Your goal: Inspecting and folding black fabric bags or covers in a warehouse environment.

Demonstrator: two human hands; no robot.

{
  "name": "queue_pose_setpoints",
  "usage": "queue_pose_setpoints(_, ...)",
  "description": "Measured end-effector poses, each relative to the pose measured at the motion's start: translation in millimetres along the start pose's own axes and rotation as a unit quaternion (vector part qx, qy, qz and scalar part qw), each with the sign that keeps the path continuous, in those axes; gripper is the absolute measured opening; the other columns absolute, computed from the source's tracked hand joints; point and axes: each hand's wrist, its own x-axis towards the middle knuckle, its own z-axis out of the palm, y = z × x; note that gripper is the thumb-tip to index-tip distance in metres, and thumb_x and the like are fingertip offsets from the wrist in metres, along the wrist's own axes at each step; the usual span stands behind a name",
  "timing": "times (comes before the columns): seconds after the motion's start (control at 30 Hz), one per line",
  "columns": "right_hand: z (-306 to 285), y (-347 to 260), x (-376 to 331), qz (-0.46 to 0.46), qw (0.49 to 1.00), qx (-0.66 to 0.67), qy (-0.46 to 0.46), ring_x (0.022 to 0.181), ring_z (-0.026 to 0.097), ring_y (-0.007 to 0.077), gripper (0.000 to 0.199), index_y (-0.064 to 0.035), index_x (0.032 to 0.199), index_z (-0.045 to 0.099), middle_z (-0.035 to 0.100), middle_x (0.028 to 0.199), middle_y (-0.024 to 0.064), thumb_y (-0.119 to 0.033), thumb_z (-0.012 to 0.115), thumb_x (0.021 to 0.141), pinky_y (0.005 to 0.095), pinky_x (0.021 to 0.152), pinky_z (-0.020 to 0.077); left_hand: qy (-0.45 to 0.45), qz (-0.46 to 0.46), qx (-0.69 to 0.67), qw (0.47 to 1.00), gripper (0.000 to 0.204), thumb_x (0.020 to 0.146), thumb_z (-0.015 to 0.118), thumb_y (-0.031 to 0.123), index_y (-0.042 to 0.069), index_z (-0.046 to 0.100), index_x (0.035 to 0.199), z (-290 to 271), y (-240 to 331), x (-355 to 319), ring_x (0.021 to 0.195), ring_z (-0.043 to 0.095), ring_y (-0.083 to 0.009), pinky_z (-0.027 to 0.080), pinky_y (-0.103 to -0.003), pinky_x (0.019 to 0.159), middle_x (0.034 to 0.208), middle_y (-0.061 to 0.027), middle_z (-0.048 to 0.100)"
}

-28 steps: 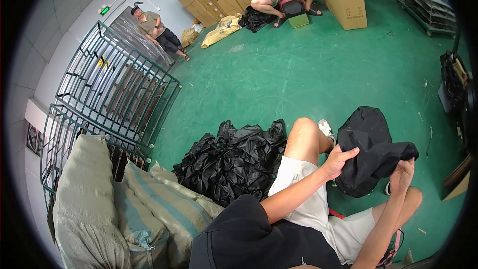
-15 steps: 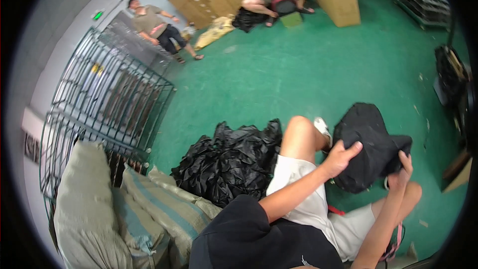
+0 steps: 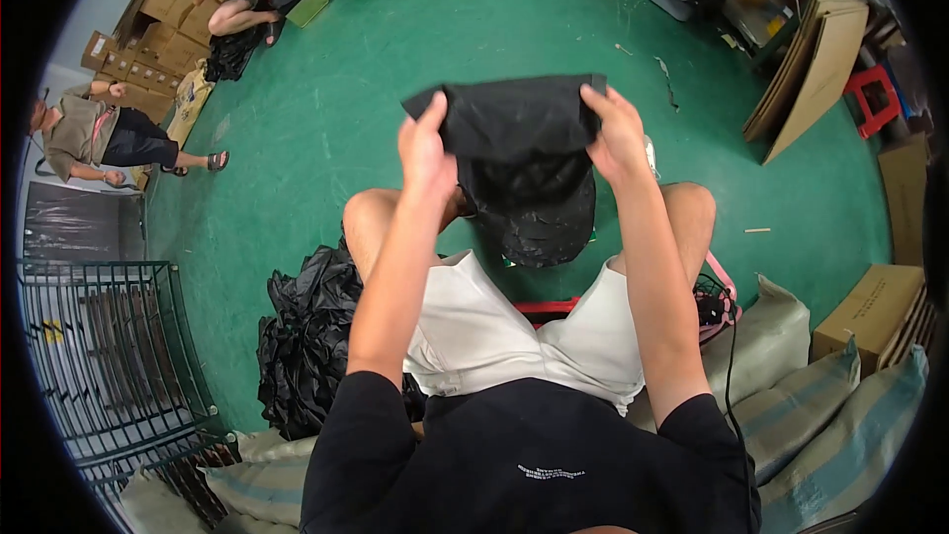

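- The left hand (image 3: 427, 153) is closed on the upper left edge of a black garment (image 3: 522, 170), fingers curled over the fabric near its corner.
- The right hand (image 3: 615, 133) grips the upper right edge of the same garment, thumb and fingers pinched around the cloth.
- The black garment is held up in the air between the two hands, in front of the person and above the knees; its top edge is stretched fairly flat from hand to hand and the rest hangs down in a rounded, crumpled fold.
- Both forearms rise from the lower part of the picture, over white shorts (image 3: 524, 331) and a black shirt (image 3: 534, 460); the person is seated with bare knees apart.
- Under the shorts, between the legs, a strip of a red seat (image 3: 546, 310) shows.
- Just beside the left thigh lies a heap of black bags (image 3: 311, 336) or crumpled black material on the green floor (image 3: 514, 25).
- Striped, stuffed sacks (image 3: 840, 415) lie by the right side, with a cardboard box (image 3: 870, 311) next to them.
- At the lower left stands a dark wire cage rack (image 3: 104, 361).
- Flat cardboard sheets (image 3: 816, 64) lean at the upper right, near a red stool (image 3: 870, 97).
- Well apart, at the upper left, other people sit among stacked cardboard cartons (image 3: 158, 5).
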Motion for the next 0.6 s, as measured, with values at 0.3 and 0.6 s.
queue_pose_setpoints(0.3,56.6,-2.6,80.2,-0.195,0.978,-0.012,-0.079,0.098,0.064,0.0192,0.023,-0.0007,0.109,0.062,0.067,0.109,0.0083,-0.020,0.059,0.098,0.0355,0.086,0.0525,-0.122,0.230,-0.059,0.964,0.022,0.097,0.061,0.019,0.003,0.062,0.111,34.0,48.9,64.5,0.098,0.063,-0.0182,0.050,-0.034,0.089,0.109,-0.0072,0.066)
queue_pose_setpoints(0.6,-169.1,172.5,144.8,0.034,0.870,-0.426,0.246,0.100,0.061,0.0267,0.042,0.0035,0.122,0.059,0.064,0.113,0.0166,-0.028,0.060,0.095,0.0412,0.082,0.0501,0.228,-0.095,0.291,0.924,0.049,0.093,0.065,0.034,-0.005,0.058,0.121,-143.5,-207.6,117.6,0.088,0.060,-0.0235,0.048,-0.037,0.075,0.110,-0.0172,0.062)
